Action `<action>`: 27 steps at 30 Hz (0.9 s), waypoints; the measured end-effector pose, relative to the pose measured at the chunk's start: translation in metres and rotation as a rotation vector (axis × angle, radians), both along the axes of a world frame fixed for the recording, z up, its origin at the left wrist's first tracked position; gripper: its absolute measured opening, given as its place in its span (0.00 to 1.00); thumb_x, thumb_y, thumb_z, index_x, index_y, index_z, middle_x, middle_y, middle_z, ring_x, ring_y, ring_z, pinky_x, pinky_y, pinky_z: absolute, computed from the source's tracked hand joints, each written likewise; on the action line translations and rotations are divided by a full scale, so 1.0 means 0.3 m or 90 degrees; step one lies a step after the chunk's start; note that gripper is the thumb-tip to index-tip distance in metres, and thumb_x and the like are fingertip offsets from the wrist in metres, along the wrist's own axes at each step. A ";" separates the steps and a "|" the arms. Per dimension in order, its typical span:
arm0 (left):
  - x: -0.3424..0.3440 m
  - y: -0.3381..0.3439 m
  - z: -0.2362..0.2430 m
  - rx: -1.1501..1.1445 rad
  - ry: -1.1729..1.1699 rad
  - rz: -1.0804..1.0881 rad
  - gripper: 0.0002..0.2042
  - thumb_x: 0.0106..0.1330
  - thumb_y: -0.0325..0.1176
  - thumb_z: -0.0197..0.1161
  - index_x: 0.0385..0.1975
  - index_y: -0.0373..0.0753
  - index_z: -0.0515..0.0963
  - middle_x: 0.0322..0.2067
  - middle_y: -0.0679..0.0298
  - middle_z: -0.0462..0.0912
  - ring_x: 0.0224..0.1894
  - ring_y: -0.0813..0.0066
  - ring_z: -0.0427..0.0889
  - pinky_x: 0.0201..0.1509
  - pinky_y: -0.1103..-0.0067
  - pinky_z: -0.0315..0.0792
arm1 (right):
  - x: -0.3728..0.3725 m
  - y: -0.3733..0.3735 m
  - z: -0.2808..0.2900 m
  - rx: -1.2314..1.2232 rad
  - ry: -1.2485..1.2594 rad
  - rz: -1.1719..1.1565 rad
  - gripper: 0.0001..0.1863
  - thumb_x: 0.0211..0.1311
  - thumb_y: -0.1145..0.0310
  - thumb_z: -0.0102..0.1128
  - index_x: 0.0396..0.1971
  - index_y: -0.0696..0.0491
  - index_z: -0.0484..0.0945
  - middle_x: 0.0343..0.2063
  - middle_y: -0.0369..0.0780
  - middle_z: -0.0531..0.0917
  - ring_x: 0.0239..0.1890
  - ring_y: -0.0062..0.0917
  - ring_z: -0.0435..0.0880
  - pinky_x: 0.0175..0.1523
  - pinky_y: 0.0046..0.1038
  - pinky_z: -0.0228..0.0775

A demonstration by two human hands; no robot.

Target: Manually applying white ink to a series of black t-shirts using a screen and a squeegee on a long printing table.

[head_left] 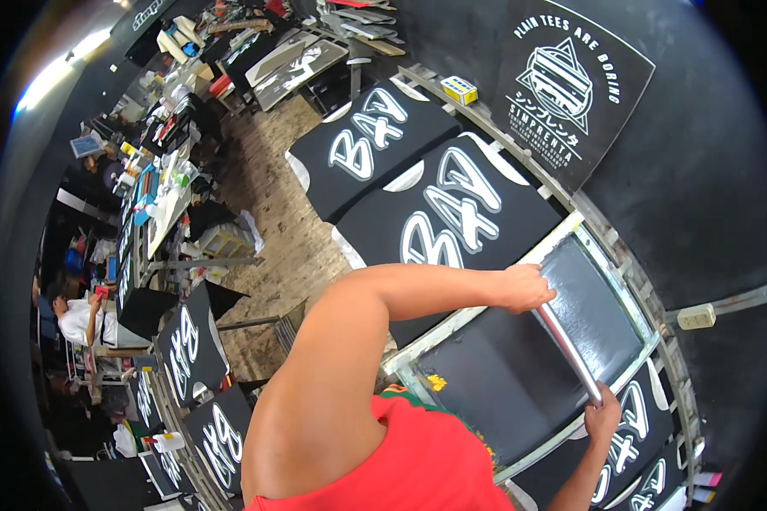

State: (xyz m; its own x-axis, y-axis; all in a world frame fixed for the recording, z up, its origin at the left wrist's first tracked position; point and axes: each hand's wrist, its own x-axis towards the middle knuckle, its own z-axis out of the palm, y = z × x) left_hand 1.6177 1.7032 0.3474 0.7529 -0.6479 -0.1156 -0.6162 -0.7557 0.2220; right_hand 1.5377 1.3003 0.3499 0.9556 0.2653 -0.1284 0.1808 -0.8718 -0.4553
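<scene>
A long squeegee (568, 351) with a metallic and reddish handle lies slantwise across a screen-printing frame (441, 338). At its far end, my left hand (527, 288) is closed around the handle, that arm stretched across the frame. My right hand (602, 410) grips the near end, by the frame's right side. Glossy dark mesh (592, 294) shows beyond the squeegee, and duller dark mesh on the nearer side. Yellow smears (436, 382) mark the frame's left corner. The frame rests over the row of shirts, covering what is directly under it.
Black shirts (520, 223) with white lettering lie along the bench on both sides of the frame. A yellow box (458, 89) sits by the wall. Printed shirts (216, 439) fill another bench at left. A person in white (78, 320) is farther left, near cluttered tables (172, 209).
</scene>
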 end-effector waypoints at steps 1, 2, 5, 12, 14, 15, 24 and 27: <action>0.024 -0.014 -0.013 0.005 0.007 0.004 0.13 0.49 0.28 0.69 0.36 0.38 0.79 0.32 0.57 0.87 0.39 0.56 0.88 0.63 0.59 0.73 | 0.006 -0.009 -0.003 0.004 0.004 0.000 0.27 0.46 0.81 0.56 0.52 0.59 0.81 0.47 0.56 0.84 0.51 0.51 0.84 0.58 0.40 0.75; 0.043 -0.025 -0.028 0.011 0.015 0.006 0.12 0.48 0.28 0.69 0.34 0.39 0.81 0.32 0.56 0.87 0.38 0.55 0.88 0.58 0.59 0.77 | 0.009 -0.016 -0.005 0.003 0.010 -0.008 0.28 0.46 0.81 0.55 0.53 0.59 0.80 0.47 0.56 0.84 0.50 0.52 0.84 0.58 0.40 0.75; 0.109 -0.067 -0.021 0.019 0.064 0.006 0.09 0.54 0.32 0.64 0.35 0.42 0.80 0.29 0.58 0.85 0.33 0.54 0.87 0.54 0.60 0.78 | 0.032 -0.102 -0.087 -0.133 0.007 -0.017 0.30 0.49 0.77 0.61 0.57 0.58 0.78 0.42 0.57 0.85 0.45 0.54 0.84 0.52 0.46 0.76; 0.174 -0.050 -0.012 0.025 -0.010 0.050 0.23 0.53 0.22 0.63 0.53 0.40 0.79 0.49 0.57 0.85 0.53 0.59 0.84 0.65 0.62 0.73 | 0.198 -0.058 -0.061 -0.100 0.012 -0.058 0.24 0.53 0.78 0.54 0.53 0.56 0.80 0.49 0.50 0.84 0.51 0.49 0.82 0.57 0.43 0.75; 0.227 -0.076 -0.048 -0.001 -0.047 0.046 0.25 0.53 0.21 0.62 0.55 0.39 0.79 0.53 0.55 0.84 0.56 0.59 0.83 0.67 0.60 0.71 | 0.238 -0.060 -0.032 -0.114 0.001 -0.074 0.24 0.52 0.78 0.55 0.52 0.56 0.80 0.48 0.49 0.85 0.49 0.48 0.83 0.55 0.43 0.76; 0.259 -0.105 -0.062 -0.005 -0.054 0.043 0.25 0.53 0.21 0.61 0.56 0.39 0.79 0.55 0.54 0.84 0.56 0.59 0.83 0.68 0.60 0.70 | 0.253 -0.092 -0.054 -0.112 -0.037 -0.068 0.24 0.52 0.77 0.56 0.52 0.56 0.80 0.48 0.49 0.85 0.49 0.47 0.84 0.54 0.43 0.77; 0.531 -0.204 -0.163 0.040 -0.029 0.114 0.24 0.54 0.22 0.60 0.54 0.40 0.81 0.47 0.52 0.86 0.47 0.50 0.85 0.55 0.61 0.78 | 0.529 -0.149 -0.188 -0.186 -0.067 -0.113 0.22 0.53 0.73 0.57 0.51 0.48 0.82 0.39 0.49 0.87 0.45 0.46 0.86 0.51 0.44 0.79; 0.510 -0.164 -0.240 0.024 -0.073 0.126 0.24 0.54 0.24 0.61 0.55 0.42 0.80 0.50 0.55 0.85 0.49 0.53 0.85 0.55 0.61 0.78 | 0.552 -0.146 -0.247 -0.174 -0.077 -0.121 0.24 0.52 0.71 0.58 0.52 0.47 0.84 0.47 0.45 0.86 0.50 0.42 0.85 0.58 0.46 0.75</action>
